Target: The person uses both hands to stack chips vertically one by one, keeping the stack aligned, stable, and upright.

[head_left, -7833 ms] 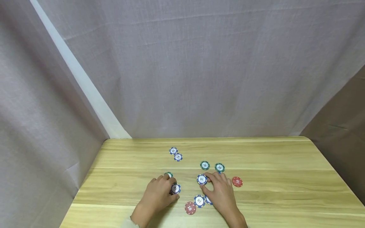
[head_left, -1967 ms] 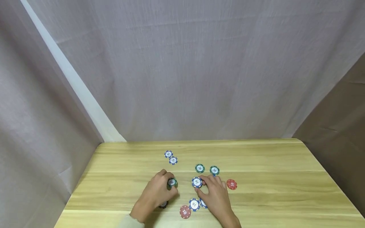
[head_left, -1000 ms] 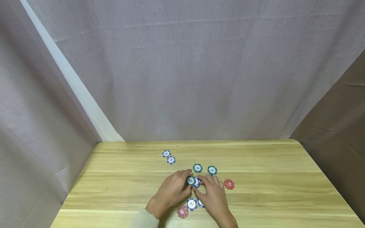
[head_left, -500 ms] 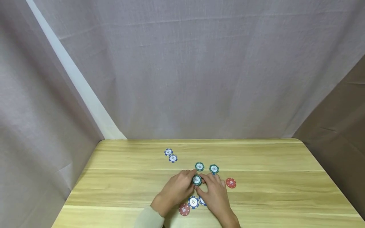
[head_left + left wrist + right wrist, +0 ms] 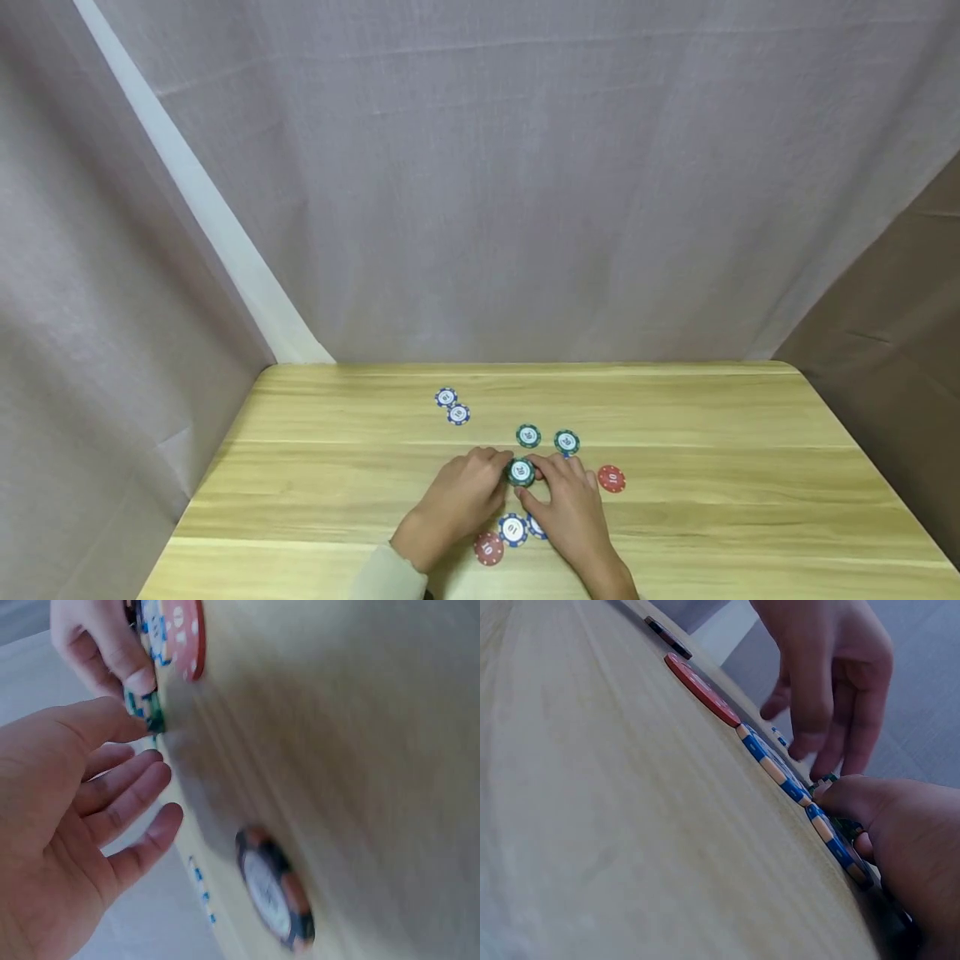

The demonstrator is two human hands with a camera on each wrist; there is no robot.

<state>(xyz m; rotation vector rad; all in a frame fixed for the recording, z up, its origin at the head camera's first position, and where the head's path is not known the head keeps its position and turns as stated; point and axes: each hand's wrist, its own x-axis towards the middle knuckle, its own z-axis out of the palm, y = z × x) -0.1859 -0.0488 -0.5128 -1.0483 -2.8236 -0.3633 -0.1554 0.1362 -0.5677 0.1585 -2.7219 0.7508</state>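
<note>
In the head view my right hand (image 5: 576, 510) pinches the edge of a small stack of poker chips with thumb and index finger. On top lies a green poker chip (image 5: 521, 472) marked 20, flat and face up. My left hand (image 5: 463, 497) is at the stack's left side, its fingers loosely curved. The left wrist view shows its thumb (image 5: 112, 720) right at the green edge and the other fingers spread apart, holding nothing. Below the stack are a blue-and-white chip (image 5: 513, 530) and another blue chip (image 5: 536, 525), partly covered by my right hand.
Two green chips (image 5: 528, 436) lie behind the stack and two blue chips (image 5: 458, 414) farther back left. One red chip (image 5: 612, 478) is to the right, another red chip (image 5: 489, 549) in front. A black-and-orange chip (image 5: 274, 889) lies near my left wrist. Grey curtains (image 5: 525, 208) surround the wooden table (image 5: 712, 500).
My left hand has carried the green chip rightward and laid it over the blue chip at my right hand, then loosened its fingers. The right hand has stayed in place.
</note>
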